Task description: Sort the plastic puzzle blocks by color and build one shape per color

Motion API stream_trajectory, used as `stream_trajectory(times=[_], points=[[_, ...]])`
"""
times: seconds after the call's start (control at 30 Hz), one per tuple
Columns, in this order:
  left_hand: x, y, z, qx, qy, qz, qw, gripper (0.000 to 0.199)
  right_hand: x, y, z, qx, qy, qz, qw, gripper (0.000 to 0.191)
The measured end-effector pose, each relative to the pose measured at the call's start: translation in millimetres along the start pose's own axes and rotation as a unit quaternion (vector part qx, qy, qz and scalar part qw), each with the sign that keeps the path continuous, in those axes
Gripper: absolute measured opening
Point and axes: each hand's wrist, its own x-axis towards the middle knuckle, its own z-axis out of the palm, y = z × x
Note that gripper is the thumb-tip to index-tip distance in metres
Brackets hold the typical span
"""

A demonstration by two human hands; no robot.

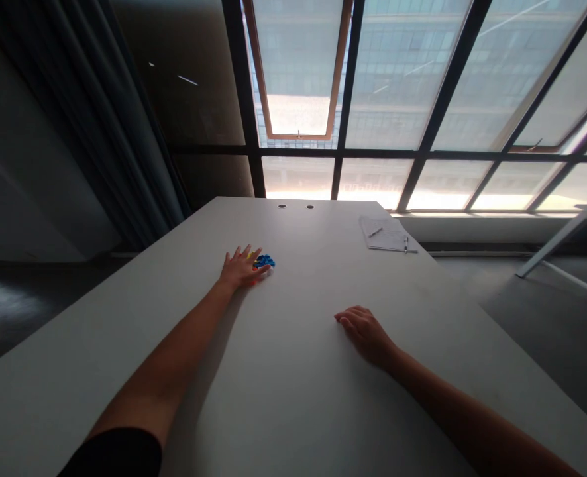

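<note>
Stretched out toward the left-middle of the white table, my left hand (241, 268) has its fingers spread over a small cluster of coloured pieces. Blue pieces (265, 261) show beyond its fingers, with bits of yellow, red and white around them; the hand covers part of the cluster. My right hand (366, 330) rests on the table to the right and nearer to me, its fingers together and slightly curled. No object shows in it, and the pieces lie well to its left.
The white table (293, 371) stretches ahead, with two round holes near its far edge. Papers (385, 233) with pens lie at the far right. Beyond are windows and a dark curtain (89, 99) on the left. A white-legged table (552, 242) stands at the right.
</note>
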Motion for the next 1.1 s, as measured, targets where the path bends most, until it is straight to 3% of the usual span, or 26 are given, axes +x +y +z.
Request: stream_trajectory(times=[0.17, 0.53, 0.77, 1.0, 1.1], points=[[16, -9, 9.8, -0.016, -0.069, 0.000, 0.997, 0.093, -1, -2, -1, 0.001, -0.014, 0.009, 1.000, 0.045], [14, 12, 11.9, -0.031, -0.071, 0.029, 0.997, 0.082, -1, -5, -3, -0.018, -0.015, 0.009, 1.000, 0.031], [-16, 72, 16.4, -0.045, -0.078, 0.134, 0.987, 0.077, -1, -2, -1, 0.009, 0.023, 0.017, 1.000, 0.022], [-89, 147, 12.5, -0.105, -0.094, 0.258, 0.956, 0.077, -1, -2, -6, 0.035, 0.108, 0.073, 0.991, 0.022], [-118, 171, 12.2, -0.136, -0.084, 0.270, 0.949, 0.074, -1, 1, -6, 0.043, 0.121, 0.089, 0.988, 0.022]])
